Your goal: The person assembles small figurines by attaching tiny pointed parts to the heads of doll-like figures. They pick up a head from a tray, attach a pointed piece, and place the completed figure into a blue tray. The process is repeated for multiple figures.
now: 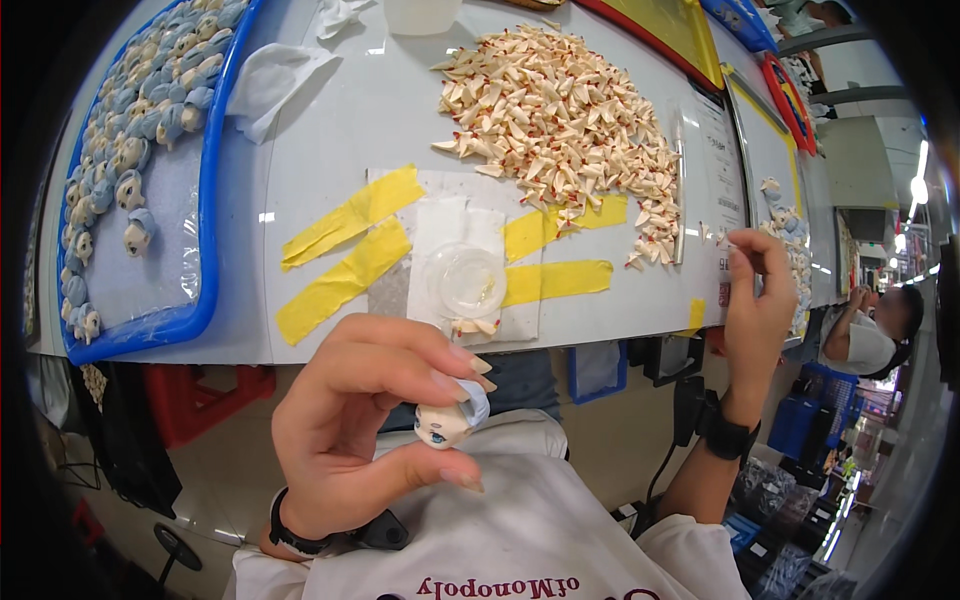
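Fingers (455,365) of left hand (350,430) pinched on a small doll head (443,425), thumb under, fingertips over its pale blue cap; held near, below the bench (330,130) edge, above a white shirt (520,530). Right hand (755,310) raised at the bench's right edge, fingertips curled narrow toward the thumb, perhaps nipping something tiny, too small to tell. Black bands on both wrists.

On the bench, just beyond the left hand: clear round dish (466,281) on a white sheet fixed with yellow tape (345,245), a few cream-and-red pieces (472,326) at its near edge. Farther, a big heap of like pieces (560,120). Far left, blue tray (205,200) with rows of blue-capped doll heads (140,110). Crumpled white wrap (270,85) beside the tray. More trays far right; another person (870,335) well off to the right.
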Available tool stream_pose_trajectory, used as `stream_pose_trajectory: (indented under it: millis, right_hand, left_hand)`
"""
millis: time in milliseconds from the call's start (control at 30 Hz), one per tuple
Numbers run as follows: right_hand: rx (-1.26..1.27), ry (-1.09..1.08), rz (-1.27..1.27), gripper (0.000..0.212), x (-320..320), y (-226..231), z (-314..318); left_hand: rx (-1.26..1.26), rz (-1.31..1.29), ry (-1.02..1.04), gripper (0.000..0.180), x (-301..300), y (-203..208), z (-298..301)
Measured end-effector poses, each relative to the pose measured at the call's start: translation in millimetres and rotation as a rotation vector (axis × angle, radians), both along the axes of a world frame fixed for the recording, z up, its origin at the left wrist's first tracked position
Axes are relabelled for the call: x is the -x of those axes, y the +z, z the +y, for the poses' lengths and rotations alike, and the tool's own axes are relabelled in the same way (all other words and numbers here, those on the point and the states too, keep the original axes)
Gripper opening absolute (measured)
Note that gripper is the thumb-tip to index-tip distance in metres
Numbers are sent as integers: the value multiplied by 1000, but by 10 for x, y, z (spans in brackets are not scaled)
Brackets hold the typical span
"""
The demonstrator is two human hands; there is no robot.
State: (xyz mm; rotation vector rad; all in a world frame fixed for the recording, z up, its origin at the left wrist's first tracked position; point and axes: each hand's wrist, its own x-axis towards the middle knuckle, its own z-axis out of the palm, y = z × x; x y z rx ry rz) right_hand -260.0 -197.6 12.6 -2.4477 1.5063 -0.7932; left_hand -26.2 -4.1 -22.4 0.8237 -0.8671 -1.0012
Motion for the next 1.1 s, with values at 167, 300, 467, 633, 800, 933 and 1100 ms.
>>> stream_pose_trajectory:
  millis: [167,300,467,633,800,933,1100]
  right_hand:
    - [-347,27,-540,8,-39,94,100]
    - [-388,66,-640,11,2,90,139]
    - [-502,162,-684,13,26,54,211]
    - [-463,12,-493,14,-53,-8,278]
    - [-218,274,-235,20,-163,21,342]
    - [-277,245,-158,20,-176,64,435]
    - [-223,215,-76,15,-176,-8,417]
  left_hand:
    - [30,31,-24,42,-10,-10,-8]
    - [25,86,-55,44,-16,-17,-10]
    - [-64,32,36,50,13,53,-18]
    - [-42,7,33,49,11,21,-10]
    - [82,121,-35,47,-45,-82,32]
    - [39,225,-29,48,-25,-27,42]
    - [-126,111,91,50,72,39,10]
